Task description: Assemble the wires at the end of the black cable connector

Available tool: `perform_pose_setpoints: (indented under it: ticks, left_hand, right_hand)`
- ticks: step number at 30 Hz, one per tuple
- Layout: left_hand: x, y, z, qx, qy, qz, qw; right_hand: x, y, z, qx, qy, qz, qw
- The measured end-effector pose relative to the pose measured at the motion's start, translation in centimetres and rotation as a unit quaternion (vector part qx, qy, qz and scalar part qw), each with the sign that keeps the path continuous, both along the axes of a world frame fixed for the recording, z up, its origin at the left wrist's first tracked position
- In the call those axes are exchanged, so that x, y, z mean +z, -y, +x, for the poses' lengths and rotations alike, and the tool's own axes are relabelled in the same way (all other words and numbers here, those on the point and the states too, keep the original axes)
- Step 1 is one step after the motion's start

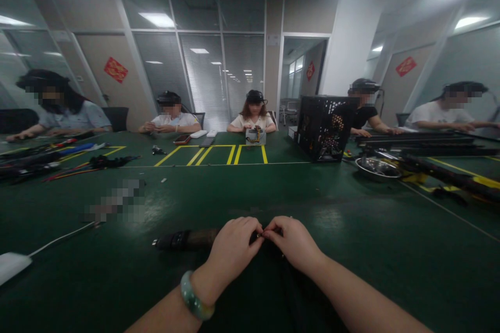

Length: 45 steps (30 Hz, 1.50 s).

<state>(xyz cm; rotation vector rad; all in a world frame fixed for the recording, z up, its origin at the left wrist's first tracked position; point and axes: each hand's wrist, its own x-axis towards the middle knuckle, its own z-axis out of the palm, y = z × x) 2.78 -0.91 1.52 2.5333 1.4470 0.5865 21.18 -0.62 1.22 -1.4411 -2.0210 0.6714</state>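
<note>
Far left, low: a flat white device (pixel 11 265), smooth plastic by the look, with one thin white cable (pixel 62 238) running right across the dark green table (pixel 351 270). The table's surface is matte, scuffed, marked with yellow tape lines.

Left edge, further back: a tangle of black, red and blue cables (pixel 58 158); count not readable.

Centre, near: one dark cylindrical tool (pixel 185 239), black at its left end, duller brown toward the right, lying flat on the table. Its right end runs under the left hand (pixel 232 250). That hand is curled, fingers closed, thumb and fingertips pinched at a small item where the two hands meet. One pale green bead-smooth bangle (pixel 193 299) on the left wrist.

Right hand (pixel 295 242) just beside it, fingertips touching the left's, also curled and pinching. The pinched item is too small and too hidden to identify. A dark cloth or mat (pixel 273 291) lies under both forearms.

Centre, far: a small grey box with yellow wire (pixel 255 136) in front of one seated person.

Right of centre: one black plastic lattice crate (pixel 322 127), upright. Beside it one shiny metal bowl (pixel 377 169), round and shallow. Long black rails (pixel 422 140) beyond it.

Five other people seated around the table, each wearing a head rig.
</note>
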Motion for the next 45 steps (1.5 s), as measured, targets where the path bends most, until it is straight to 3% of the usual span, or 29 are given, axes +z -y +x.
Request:
perform_pose_setpoints:
  ticks: [9, 14, 19, 27, 45]
  left_hand:
    - [-0.2, 0.0, 0.1, 0.007, 0.008, 0.017, 1.000]
    - [-0.2, 0.0, 0.0, 0.006, 0.010, 0.016, 1.000]
    - [-0.1, 0.0, 0.0, 0.005, 0.015, 0.013, 1.000]
    - [0.0, -0.2, 0.0, -0.002, 0.019, 0.009, 1.000]
    - [-0.4, -0.3, -0.3, -0.005, 0.013, 0.009, 1.000]
  right_hand:
    - [-0.7, 0.3, 0.4, -0.010, -0.029, -0.063, 0.998]
    - [-0.6, 0.5, 0.5, -0.020, 0.014, -0.058, 0.998]
    - [-0.8, 0.3, 0.3, -0.007, -0.015, -0.062, 0.998]
    - [-1.0, 0.1, 0.2, -0.008, -0.024, -0.003, 1.000]
    - [-2.1, -0.3, 0.3, -0.006, -0.081, -0.056, 0.995]
